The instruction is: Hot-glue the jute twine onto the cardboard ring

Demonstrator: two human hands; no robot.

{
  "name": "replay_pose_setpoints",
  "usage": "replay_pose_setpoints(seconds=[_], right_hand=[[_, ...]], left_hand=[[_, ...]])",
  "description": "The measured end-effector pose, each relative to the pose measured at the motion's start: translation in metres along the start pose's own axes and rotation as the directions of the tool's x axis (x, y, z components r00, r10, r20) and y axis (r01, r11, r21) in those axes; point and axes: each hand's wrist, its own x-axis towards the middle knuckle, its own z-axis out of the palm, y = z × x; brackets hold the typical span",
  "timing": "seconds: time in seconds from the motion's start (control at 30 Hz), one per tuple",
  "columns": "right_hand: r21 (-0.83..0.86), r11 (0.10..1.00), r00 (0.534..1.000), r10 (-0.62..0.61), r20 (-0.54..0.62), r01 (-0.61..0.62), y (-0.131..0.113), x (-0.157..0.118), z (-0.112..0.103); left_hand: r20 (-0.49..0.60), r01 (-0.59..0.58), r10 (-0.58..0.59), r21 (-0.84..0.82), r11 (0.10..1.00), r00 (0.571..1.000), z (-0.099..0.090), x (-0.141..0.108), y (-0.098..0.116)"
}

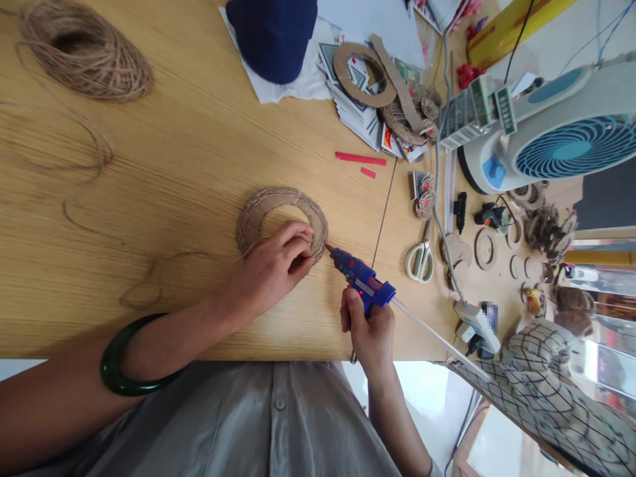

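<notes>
A cardboard ring [278,202] wrapped in jute twine lies flat on the wooden table [199,152]. My left hand [271,268] presses its fingertips on the ring's near right edge, pinching the twine there. My right hand [370,331] grips a blue glue gun [360,278]; its nozzle points left and touches the ring's edge just beside my left fingertips. A clear glue stick [432,331] sticks out of the gun's back. Loose twine [144,285] trails left from the ring toward a large twine ball [84,53] at the far left corner.
Scissors [421,258] lie right of the glue gun. A plain cardboard ring [362,73] on card stacks, a dark blue cap [273,33], red paper strips [360,159], a blue-and-white fan [561,132] and small cardboard pieces [497,252] crowd the far right.
</notes>
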Motion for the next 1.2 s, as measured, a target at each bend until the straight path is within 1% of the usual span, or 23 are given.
replay_pose_setpoints(seconds=[0.47,0.67,0.8,0.97,1.2], right_hand=[[0.002,1.0,1.0,0.021,-0.001,-0.021,0.0032,0.001,0.0018],[0.036,0.998,0.999,0.043,-0.008,-0.042,0.0039,0.0016,0.0016],[0.055,0.997,0.999,0.048,-0.008,-0.048,0.0043,0.0015,0.0021],[0.127,0.991,0.998,0.05,-0.027,-0.046,0.0026,-0.0003,0.0013],[0.121,0.992,0.999,0.038,-0.017,-0.036,0.0032,0.0071,0.0021]], left_hand=[[0.003,0.003,-0.003,-0.002,1.0,1.0,0.0002,0.001,0.0024],[0.057,-0.011,0.011,-0.009,1.0,0.998,0.0008,-0.0013,0.0003],[0.073,-0.02,0.021,-0.014,1.0,0.997,0.0024,-0.0021,-0.0007],[0.05,-0.03,0.03,-0.015,0.999,0.998,0.0028,-0.0026,0.0],[0.041,-0.019,0.02,-0.017,1.0,0.999,0.0041,-0.0023,-0.0011]])
